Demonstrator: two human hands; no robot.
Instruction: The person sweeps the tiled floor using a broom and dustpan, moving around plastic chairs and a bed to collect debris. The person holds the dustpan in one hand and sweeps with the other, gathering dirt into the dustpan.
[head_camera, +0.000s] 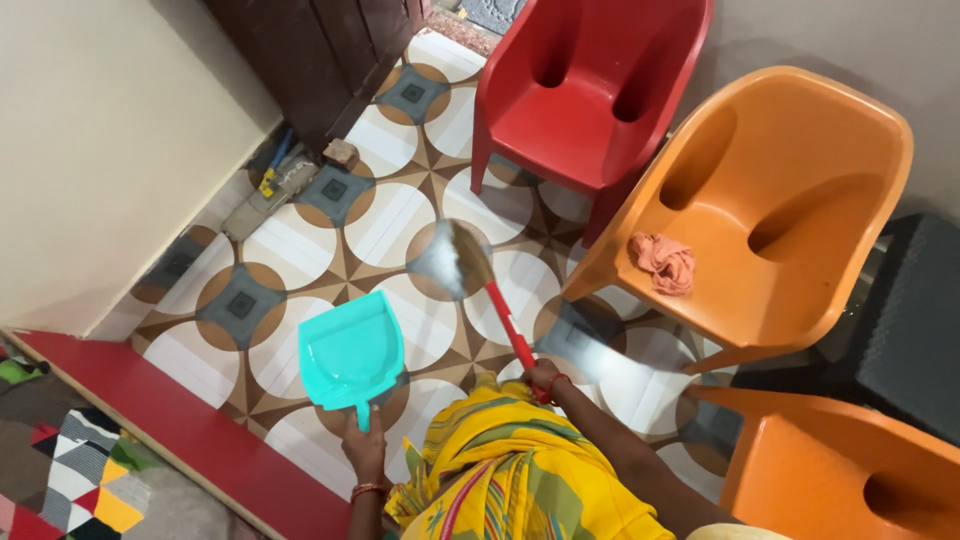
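Left hand (365, 452): grip closed on dustpan (351, 351) handle, pan apparently empty, resting on floor (300, 245). Right hand (543, 376): grip closed on broom (470, 268) handle, blurred bristles beyond the pan. Sweeping seemingly unfinished; nothing visibly collected.

Plastic chairs, qty 3: 1 red chair (585, 85), 1 orange chair (790, 190), 1 more orange chair (840, 470) at lower right. Dustpan (350, 350), turquoise: 1. Broom (480, 290), red handle: 1. Cloth (665, 262), pinkish: 1.
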